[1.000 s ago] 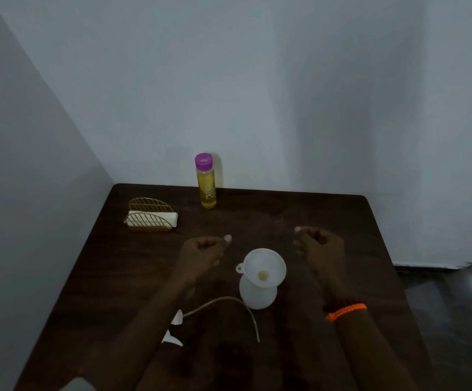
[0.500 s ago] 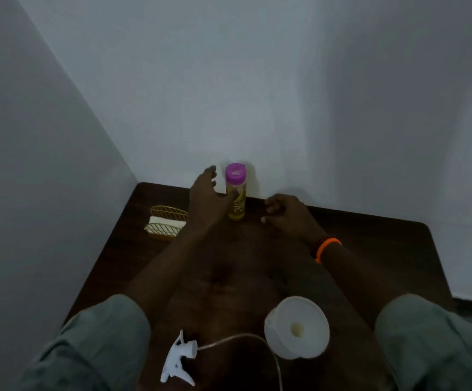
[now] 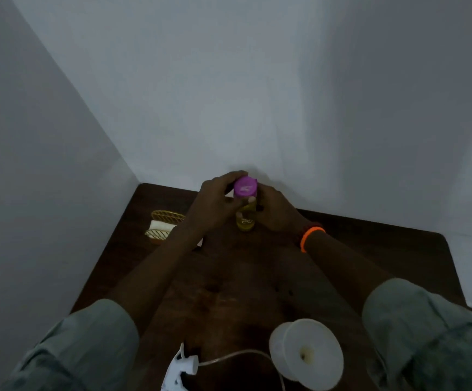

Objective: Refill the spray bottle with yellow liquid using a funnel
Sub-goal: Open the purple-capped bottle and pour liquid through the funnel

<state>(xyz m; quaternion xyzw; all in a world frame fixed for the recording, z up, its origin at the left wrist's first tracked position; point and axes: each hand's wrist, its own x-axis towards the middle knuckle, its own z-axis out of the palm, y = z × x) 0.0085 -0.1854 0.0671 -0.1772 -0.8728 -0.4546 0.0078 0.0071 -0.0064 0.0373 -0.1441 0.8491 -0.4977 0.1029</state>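
A small bottle of yellow liquid [image 3: 246, 222] with a purple cap [image 3: 245, 187] stands at the far edge of the dark wooden table [image 3: 384, 258], near the wall. My left hand [image 3: 215, 200] wraps around the cap. My right hand [image 3: 275, 211], with an orange band on the wrist, grips the bottle's body. Close to me, a white funnel [image 3: 311, 358] sits in the mouth of a white spray bottle [image 3: 275, 344]. The white spray head [image 3: 181, 372] with its dip tube [image 3: 237, 355] lies on the table to the left of it.
A gold wire holder with a white bar in it [image 3: 162, 227] sits at the table's far left, partly behind my left forearm. White walls meet in a corner right behind the table. The table's right edge drops to a dark floor.
Both hands have reached forward from the funnel to the yellow bottle and closed on it, the left on the cap and the right on the body. My head has leaned forward.
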